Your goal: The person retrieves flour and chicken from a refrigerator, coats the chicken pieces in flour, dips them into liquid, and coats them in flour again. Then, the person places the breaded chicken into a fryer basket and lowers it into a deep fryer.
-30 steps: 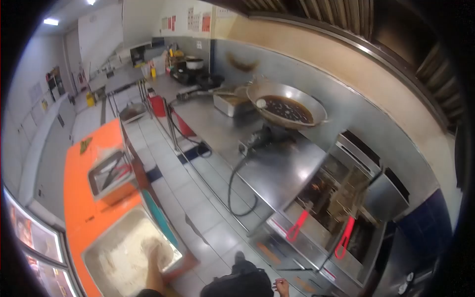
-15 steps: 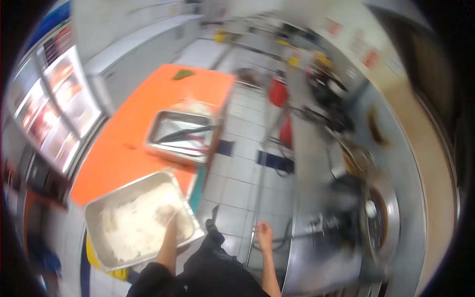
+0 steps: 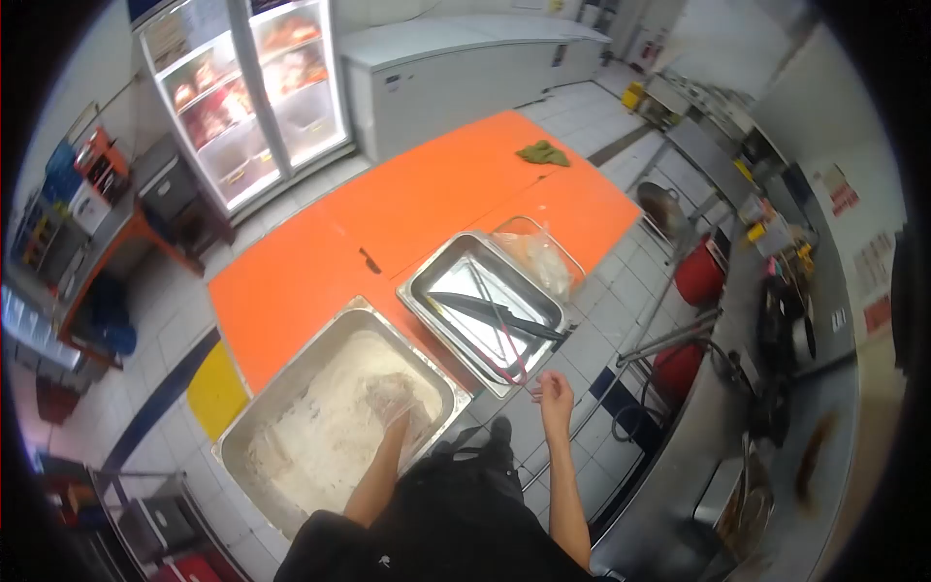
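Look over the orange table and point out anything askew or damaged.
A dark mark stands out on the orange tabletop, possibly a stain or damage. A crumpled green cloth lies loose toward the far end, perhaps left there by oversight.

Shiny metal tray (image 3: 464, 332), matt powder (image 3: 325, 427)

No text can be read: the red-and-white sheets (image 3: 842, 189) on the wall (image 3: 824, 126), the small label (image 3: 393, 83) on the freezer (image 3: 456, 66) and the white mark (image 3: 385, 560) on the black clothing (image 3: 436, 529) are all too small or blurred.
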A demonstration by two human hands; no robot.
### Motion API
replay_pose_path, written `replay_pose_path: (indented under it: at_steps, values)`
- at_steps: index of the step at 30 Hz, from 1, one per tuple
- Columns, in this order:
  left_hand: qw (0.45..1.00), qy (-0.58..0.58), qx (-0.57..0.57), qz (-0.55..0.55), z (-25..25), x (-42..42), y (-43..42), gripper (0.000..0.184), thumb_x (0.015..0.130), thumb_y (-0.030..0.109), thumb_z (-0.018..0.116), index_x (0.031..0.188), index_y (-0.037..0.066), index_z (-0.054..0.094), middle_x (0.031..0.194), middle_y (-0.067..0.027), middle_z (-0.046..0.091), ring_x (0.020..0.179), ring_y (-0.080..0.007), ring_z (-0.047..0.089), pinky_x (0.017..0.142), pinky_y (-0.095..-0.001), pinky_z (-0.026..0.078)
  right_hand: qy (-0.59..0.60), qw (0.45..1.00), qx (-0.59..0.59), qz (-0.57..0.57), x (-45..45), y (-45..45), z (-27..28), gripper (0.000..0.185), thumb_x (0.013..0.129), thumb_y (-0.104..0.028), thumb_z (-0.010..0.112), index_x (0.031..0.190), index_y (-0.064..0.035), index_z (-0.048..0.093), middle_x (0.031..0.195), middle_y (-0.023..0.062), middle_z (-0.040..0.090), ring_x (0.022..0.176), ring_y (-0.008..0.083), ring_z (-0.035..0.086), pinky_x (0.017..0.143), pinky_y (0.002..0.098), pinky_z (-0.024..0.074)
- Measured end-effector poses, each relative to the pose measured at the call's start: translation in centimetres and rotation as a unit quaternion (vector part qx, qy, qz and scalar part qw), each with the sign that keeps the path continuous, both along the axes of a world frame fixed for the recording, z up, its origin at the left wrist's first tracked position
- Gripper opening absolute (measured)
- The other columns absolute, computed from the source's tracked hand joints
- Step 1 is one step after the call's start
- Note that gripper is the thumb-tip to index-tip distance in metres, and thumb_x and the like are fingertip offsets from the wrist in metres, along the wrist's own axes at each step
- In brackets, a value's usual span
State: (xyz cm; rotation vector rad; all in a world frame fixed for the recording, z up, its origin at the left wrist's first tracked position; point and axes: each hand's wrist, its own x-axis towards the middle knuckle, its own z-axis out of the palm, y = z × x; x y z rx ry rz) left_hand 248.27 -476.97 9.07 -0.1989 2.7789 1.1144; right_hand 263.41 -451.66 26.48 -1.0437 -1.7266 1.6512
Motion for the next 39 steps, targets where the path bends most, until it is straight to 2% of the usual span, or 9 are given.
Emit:
replay_pose_path:
  at_steps: [2,7,15,18,25,29,31,37,39]
  values:
    - [0.972,0.206,-0.108,-0.034,-1.7,-0.4,0.3,0.043,0.094,0.042,0.047,0.106,0.004,0.064,0.113,-0.0172,0.061,0.107,-0.0389,0.054,0.097,-0.0505,0.037,-0.046,0.999,-0.004,0.022,-2.7,1.9,0.3,0.027,0.095,-0.022,0.060,0.108,0.0007,0.057,0.088,0.0096,0.065,0.067,0.0146,0.063,0.057,0.0255,0.0499]
    - [0.986,0.033,-0.045,-0.156,4.0,-1.3,2.4,0.041,0.094,0.038,0.045,0.093,0.003,0.066,0.100,-0.0196,0.063,0.099,-0.0400,0.055,0.092,-0.0506,0.040,-0.151,0.980,0.097,0.081,-5.0,5.3,-2.7,0.027,0.085,-0.024,0.073,0.092,-0.0004,0.062,0.063,0.0037,0.059,0.056,0.0118,0.056,0.049,0.0284,0.0429]
    - [0.892,-0.011,-0.186,-0.413,7.4,-2.9,6.6,0.025,0.090,0.022,0.050,0.088,0.005,0.068,0.096,-0.0199,0.064,0.088,-0.0359,0.060,0.088,-0.0460,0.045,-0.026,0.984,-0.137,0.107,-6.2,7.4,1.9,0.010,0.084,-0.008,0.067,0.081,-0.0005,0.061,0.067,-0.0004,0.056,0.052,0.0059,0.048,0.045,0.0236,0.0347]
    - [0.906,-0.071,-0.212,-0.361,8.6,-2.9,6.9,0.024,0.089,0.021,0.053,0.100,0.005,0.067,0.099,-0.0193,0.065,0.096,-0.0342,0.060,0.092,-0.0440,0.045,-0.020,0.970,-0.214,0.113,-7.1,11.0,4.7,0.011,0.084,-0.008,0.066,0.080,-0.0001,0.060,0.066,-0.0030,0.054,0.054,0.0062,0.048,0.049,0.0229,0.0375]
    - [0.985,-0.094,0.125,-0.067,11.9,-0.7,5.4,0.026,0.083,0.025,0.059,0.099,0.005,0.065,0.098,-0.0194,0.064,0.103,-0.0328,0.057,0.093,-0.0435,0.043,-0.082,0.968,-0.223,0.075,-6.3,20.3,5.1,0.045,0.088,-0.009,0.064,0.122,0.0028,0.038,0.102,0.0055,0.051,0.087,0.0080,0.052,0.074,0.0240,0.0445]
    - [0.967,0.005,-0.233,-0.105,10.0,-1.3,1.8,0.031,0.086,0.023,0.061,0.111,0.006,0.064,0.106,-0.0186,0.066,0.105,-0.0279,0.060,0.090,-0.0399,0.047,-0.044,0.975,-0.175,0.127,-6.9,26.5,6.1,0.027,0.090,-0.010,0.061,0.112,0.0000,0.049,0.089,0.0030,0.054,0.078,0.0090,0.055,0.068,0.0249,0.0469]
    - [0.994,-0.093,-0.019,0.062,19.1,-3.0,5.6,0.043,0.086,0.030,0.063,0.118,0.002,0.060,0.107,-0.0211,0.067,0.100,-0.0341,0.063,0.087,-0.0382,0.049,0.006,0.985,-0.152,0.080,-9.2,27.9,8.5,0.009,0.091,-0.010,0.060,0.096,-0.0049,0.053,0.083,0.0012,0.053,0.073,0.0079,0.055,0.064,0.0252,0.0464]
    - [0.968,-0.150,-0.150,0.132,9.5,-4.0,-1.8,0.036,0.089,0.036,0.057,0.108,0.006,0.065,0.100,-0.0226,0.067,0.091,-0.0352,0.065,0.081,-0.0414,0.051,0.055,0.991,-0.092,0.076,-10.4,40.9,3.8,0.015,0.095,-0.018,0.058,0.101,-0.0044,0.054,0.086,0.0019,0.055,0.085,0.0110,0.057,0.070,0.0270,0.0492]
    - [0.956,-0.119,-0.210,0.166,13.5,-4.4,4.5,0.034,0.090,0.036,0.055,0.104,0.007,0.066,0.098,-0.0228,0.067,0.090,-0.0350,0.065,0.082,-0.0423,0.051,0.053,0.995,-0.081,-0.013,-12.2,41.0,4.6,0.018,0.095,-0.022,0.059,0.099,-0.0056,0.053,0.087,0.0019,0.054,0.083,0.0104,0.056,0.069,0.0262,0.0482]
